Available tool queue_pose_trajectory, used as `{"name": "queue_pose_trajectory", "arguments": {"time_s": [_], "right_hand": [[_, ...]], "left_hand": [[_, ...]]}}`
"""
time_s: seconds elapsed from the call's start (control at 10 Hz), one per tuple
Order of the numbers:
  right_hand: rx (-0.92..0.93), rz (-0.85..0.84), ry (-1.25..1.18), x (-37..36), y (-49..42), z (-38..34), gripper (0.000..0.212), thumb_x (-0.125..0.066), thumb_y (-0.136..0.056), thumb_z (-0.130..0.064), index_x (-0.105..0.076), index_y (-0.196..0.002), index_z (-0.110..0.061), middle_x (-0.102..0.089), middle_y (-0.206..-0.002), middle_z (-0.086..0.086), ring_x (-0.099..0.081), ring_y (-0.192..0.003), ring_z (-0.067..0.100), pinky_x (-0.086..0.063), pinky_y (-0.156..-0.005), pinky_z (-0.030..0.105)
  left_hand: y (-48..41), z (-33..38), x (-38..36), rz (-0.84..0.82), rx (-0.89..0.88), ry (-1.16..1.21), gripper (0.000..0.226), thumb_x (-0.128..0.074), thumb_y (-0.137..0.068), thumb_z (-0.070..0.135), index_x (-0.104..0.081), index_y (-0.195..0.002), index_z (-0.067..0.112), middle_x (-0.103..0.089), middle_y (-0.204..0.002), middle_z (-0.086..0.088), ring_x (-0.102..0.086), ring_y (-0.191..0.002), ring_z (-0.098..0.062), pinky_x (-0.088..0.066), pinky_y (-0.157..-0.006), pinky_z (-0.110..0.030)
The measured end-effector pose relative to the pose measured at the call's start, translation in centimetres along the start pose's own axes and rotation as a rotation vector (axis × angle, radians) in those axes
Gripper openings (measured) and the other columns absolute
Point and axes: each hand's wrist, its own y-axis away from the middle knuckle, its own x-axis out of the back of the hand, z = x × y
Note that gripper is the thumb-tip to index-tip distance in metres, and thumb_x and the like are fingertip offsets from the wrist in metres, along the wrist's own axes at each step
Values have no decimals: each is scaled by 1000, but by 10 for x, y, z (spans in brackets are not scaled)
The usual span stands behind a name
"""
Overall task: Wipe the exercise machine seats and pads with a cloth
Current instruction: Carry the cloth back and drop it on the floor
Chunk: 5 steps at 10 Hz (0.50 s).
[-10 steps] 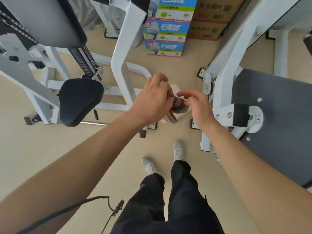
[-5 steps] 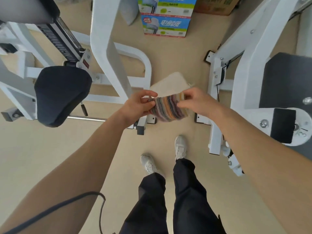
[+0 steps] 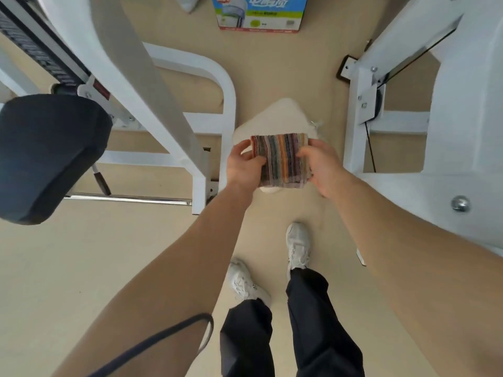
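Nearest the camera, dark trousers lead down to two white shoes standing on the beige floor, and a thin dark cord loops across the left forearm. Both bare arms reach forward to the middle of the scene, where the cloth is held in the air above the floor, between the two machines and touching neither. It is folded into a small pad with its striped face up, and white fabric shows past the far edge and under the near edge. The left hand pinches the cloth's left edge, thumb on top and fingers curled beneath. The right hand grasps the right edge the same way. To the left, well apart from the hands, sits a black padded seat with a chrome bar just behind its near end, mounted on a white machine frame. On the right stands a second white frame with a thin black cable running down it. Farthest off, a blue and green printed box rests on the floor.
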Motion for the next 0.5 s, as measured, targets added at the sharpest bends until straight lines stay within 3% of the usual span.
{"name": "queue_pose_trajectory", "arguments": {"time_s": [0.1, 0.2, 0.3, 0.4, 0.5], "right_hand": [[85, 194, 240, 5, -25, -4, 53, -57, -88, -26, -49, -138, -13, -53, -132, 7, -57, -109, 27, -44, -74, 28], [90, 323, 533, 13, -38, 2, 52, -51, -97, -27, -40, -143, -7, -42, -140, 15, -55, -115, 35, -38, -77, 31], [155, 293, 709, 15, -12, -2, 50, -53, -97, -28, -42, -141, -6, -36, -139, 16, -54, -113, 36, -42, -78, 34], [276, 289, 875, 19, 30, -14, 50, -56, -95, -27, -44, -141, -10, -33, -141, 13, -50, -119, 34, -49, -88, 39], [311, 241, 943, 25, 78, -38, 47, -56, -95, -26, -47, -138, -9, -34, -140, 14, -51, -118, 35, -48, -87, 39]], "left_hand": [[-26, -1, -5, 63, 12, -180, 74, -61, -96, 23, -21, -158, 17, -43, -154, 0, -45, -138, -22, -37, -107, -33], [-33, 0, 1, 66, 65, -317, 69, -55, -98, 30, -23, -157, 15, -39, -156, -5, -40, -140, -27, -36, -101, -34], [-12, 10, 17, 1, 80, -478, 32, -52, -99, 27, -56, -129, 18, -55, -127, -9, -53, -116, -28, -36, -85, -30], [16, 31, 36, -16, 11, -476, 14, -53, -93, 19, -52, -79, 20, -61, -95, -8, -57, -86, -23, -48, -78, -36], [57, 64, 55, -39, -72, -482, 17, -51, -95, 18, -60, -80, 23, -74, -99, -9, -70, -90, -28, -56, -90, -41]]}}
